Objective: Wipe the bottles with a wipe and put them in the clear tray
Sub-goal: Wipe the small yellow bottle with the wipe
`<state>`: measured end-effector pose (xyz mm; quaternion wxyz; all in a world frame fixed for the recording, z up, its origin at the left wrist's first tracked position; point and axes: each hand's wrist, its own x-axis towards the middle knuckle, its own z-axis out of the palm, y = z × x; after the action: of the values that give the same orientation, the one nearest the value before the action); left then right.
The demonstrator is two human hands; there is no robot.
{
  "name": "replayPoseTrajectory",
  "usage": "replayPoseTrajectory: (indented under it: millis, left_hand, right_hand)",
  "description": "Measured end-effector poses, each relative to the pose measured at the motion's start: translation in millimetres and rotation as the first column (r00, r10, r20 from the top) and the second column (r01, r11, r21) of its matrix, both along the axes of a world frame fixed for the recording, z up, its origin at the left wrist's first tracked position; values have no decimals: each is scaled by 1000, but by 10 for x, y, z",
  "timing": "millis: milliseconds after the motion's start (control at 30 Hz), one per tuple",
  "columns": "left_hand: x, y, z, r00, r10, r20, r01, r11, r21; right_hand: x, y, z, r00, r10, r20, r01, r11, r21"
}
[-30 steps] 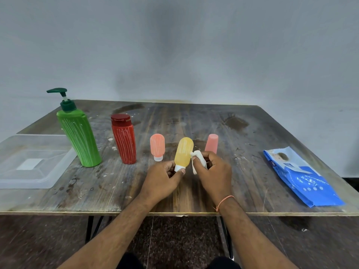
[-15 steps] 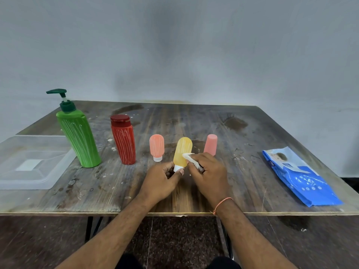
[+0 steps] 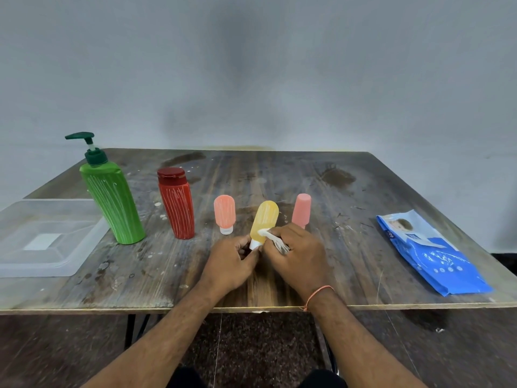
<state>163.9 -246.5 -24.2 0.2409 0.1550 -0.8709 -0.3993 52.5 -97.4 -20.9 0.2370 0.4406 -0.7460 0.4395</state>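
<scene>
My left hand pinches the white cap end of a small yellow bottle, which tilts up and away from me. My right hand holds a white wipe and presses it against the bottle's lower right side. A green pump bottle, a red bottle, an orange small bottle and a pink small bottle stand on the table, streaked with white marks. The clear tray lies at the left edge with no bottle in it.
A blue pack of wipes lies at the right of the wooden table. The pink bottle stands just behind my right hand. The table's front edge runs under my forearms.
My right hand has brought the wipe from beside the yellow bottle onto its lower side. The left hand and the bottle have hardly moved.
</scene>
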Motion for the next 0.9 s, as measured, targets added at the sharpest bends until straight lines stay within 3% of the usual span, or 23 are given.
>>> replayPoseTrajectory:
  millis: [133, 367, 533, 767, 900]
  left_hand:
    - [-5, 14, -10, 1000, 8, 13, -7, 999, -33]
    - [0, 29, 2, 1000, 9, 10, -9, 1000, -22]
    - [-9, 25, -17, 1000, 15, 3, -15, 1000, -23]
    - [23, 42, 24, 1000, 2, 3, -2, 999, -38]
    - [24, 50, 29, 1000, 8, -17, -8, 999, -42]
  right_hand:
    - [2, -14, 11, 989, -143, 25, 143, 989, -39]
    - [-8, 3, 0, 999, 10, 47, -9, 1000, -15]
    - [9, -22, 16, 993, -118, 29, 119, 992, -42]
    - [16, 5, 16, 1000, 16, -22, -16, 1000, 16]
    - [22, -25, 9, 995, -90, -35, 89, 996, -29]
